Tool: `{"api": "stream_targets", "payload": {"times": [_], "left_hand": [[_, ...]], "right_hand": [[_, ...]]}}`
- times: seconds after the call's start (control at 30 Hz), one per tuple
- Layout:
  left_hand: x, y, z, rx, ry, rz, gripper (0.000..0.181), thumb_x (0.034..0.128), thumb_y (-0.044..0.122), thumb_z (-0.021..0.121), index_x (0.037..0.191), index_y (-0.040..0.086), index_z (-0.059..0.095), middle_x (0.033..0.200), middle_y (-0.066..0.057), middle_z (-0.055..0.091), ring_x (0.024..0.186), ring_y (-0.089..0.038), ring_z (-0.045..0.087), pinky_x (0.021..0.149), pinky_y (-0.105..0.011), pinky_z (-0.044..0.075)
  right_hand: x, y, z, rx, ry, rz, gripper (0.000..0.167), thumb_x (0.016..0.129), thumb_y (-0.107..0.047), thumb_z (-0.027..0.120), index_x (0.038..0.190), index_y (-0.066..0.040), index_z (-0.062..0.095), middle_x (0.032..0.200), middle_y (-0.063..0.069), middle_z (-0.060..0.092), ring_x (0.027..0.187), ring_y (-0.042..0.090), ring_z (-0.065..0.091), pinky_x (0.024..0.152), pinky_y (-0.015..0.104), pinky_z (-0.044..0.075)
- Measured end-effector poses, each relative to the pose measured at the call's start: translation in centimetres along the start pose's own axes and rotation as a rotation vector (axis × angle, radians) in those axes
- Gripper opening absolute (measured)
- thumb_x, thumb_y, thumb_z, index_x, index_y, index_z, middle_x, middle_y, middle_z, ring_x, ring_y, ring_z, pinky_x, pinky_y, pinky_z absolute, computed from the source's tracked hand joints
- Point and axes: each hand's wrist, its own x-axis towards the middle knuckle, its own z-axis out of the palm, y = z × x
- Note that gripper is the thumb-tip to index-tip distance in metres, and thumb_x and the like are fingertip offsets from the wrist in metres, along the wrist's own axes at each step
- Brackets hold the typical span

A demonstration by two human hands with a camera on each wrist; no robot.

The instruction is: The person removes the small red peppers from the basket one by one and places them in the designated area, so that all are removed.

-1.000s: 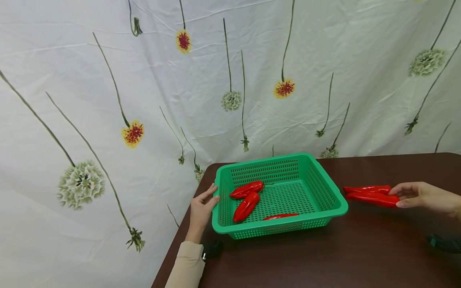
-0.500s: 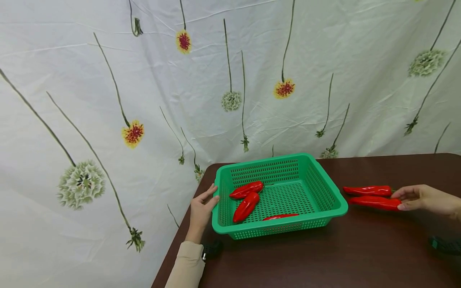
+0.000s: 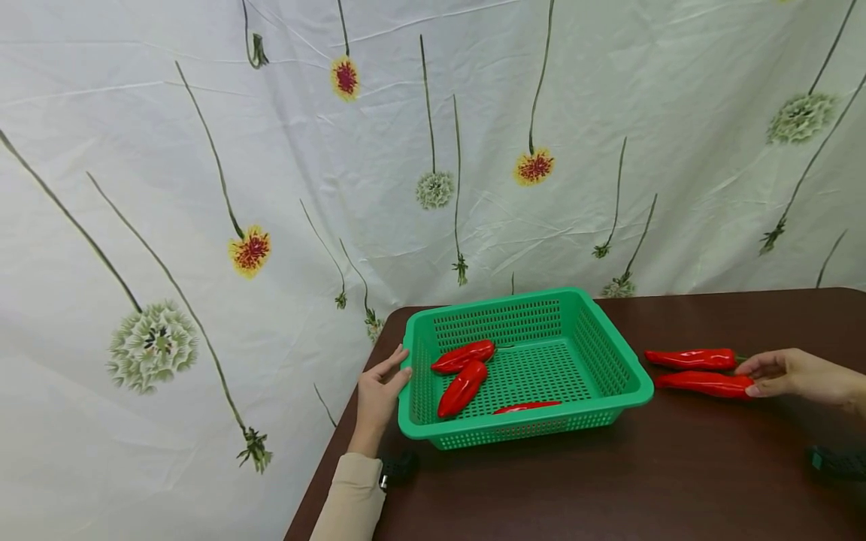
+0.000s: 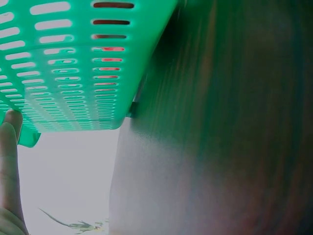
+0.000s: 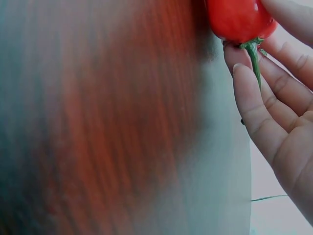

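A green plastic basket (image 3: 528, 433) sits on the table. My left hand (image 3: 376, 397) holds its left rim, thumb and fingers at the edge; in the left wrist view a finger (image 4: 10, 161) reaches up to the rim. Inside lie a red pepper (image 3: 464, 356), a second red pepper (image 3: 463, 389) and a third, mostly hidden behind the front wall. To the right, my right hand (image 3: 801, 376) pinches the stem end of the nearer of two red peppers (image 3: 704, 382). The right wrist view shows that pepper's green stem (image 5: 253, 61) between thumb and fingers. The farther red pepper (image 3: 690, 359) lies just behind.
The dark brown table (image 3: 541, 496) ends at a flower-printed cloth (image 3: 473, 225) hanging along its back and left. Black straps are on both wrists. The basket's right wall stands close to the tips of the two peppers on the table.
My right hand has shifted slightly right and down with the nearer pepper, and the gap to the farther pepper has widened. My left hand and the basket stay in place.
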Motion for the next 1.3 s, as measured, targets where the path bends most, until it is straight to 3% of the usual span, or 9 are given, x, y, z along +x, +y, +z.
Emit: {"api": "stream_targets", "payload": {"times": [0.37,0.63,0.8,1.3], "left_hand": [[-0.09,0.07,0.03,-0.003,-0.002,-0.004,0.037,0.0931,0.000,0.066,0.130,-0.003,0.065,0.145,-0.015,0.056,0.131,-0.031,0.056,0.087,-0.016,0.054],[-0.02,0.07,-0.02,-0.006,-0.004,-0.003,0.037,0.0932,0.000,0.066,0.130,-0.003,0.065,0.145,-0.015,0.056,0.132,-0.031,0.055,0.087,-0.015,0.054],[-0.05,0.08,-0.04,-0.003,-0.004,-0.008,0.038,0.0931,0.000,0.066,0.131,-0.002,0.065,0.145,-0.015,0.056,0.130,-0.032,0.056,0.086,-0.015,0.054],[-0.09,0.00,-0.02,-0.005,0.000,0.013,0.037,0.0921,-0.001,0.067,0.129,-0.003,0.065,0.143,-0.016,0.057,0.131,-0.033,0.056,0.087,-0.015,0.053]], "right_hand": [[-0.02,-0.25,0.25,-0.061,0.031,-0.026,0.048,0.094,-0.017,0.069,0.123,0.020,0.056,0.119,0.028,0.065,0.100,0.022,0.065,0.081,0.033,0.059],[-0.09,-0.11,0.23,-0.094,0.051,-0.050,0.049,0.093,-0.019,0.070,0.122,0.018,0.057,0.122,0.037,0.059,0.107,0.041,0.060,0.089,0.057,0.053],[-0.09,0.08,0.27,-0.115,0.086,-0.052,0.052,0.091,-0.022,0.072,0.122,0.018,0.059,0.123,0.040,0.057,0.109,0.050,0.056,0.087,0.060,0.052],[-0.70,0.01,0.21,-0.154,0.159,-0.040,0.052,0.091,-0.022,0.073,0.121,0.018,0.059,0.123,0.043,0.056,0.111,0.059,0.051,0.083,0.060,0.052]]}}
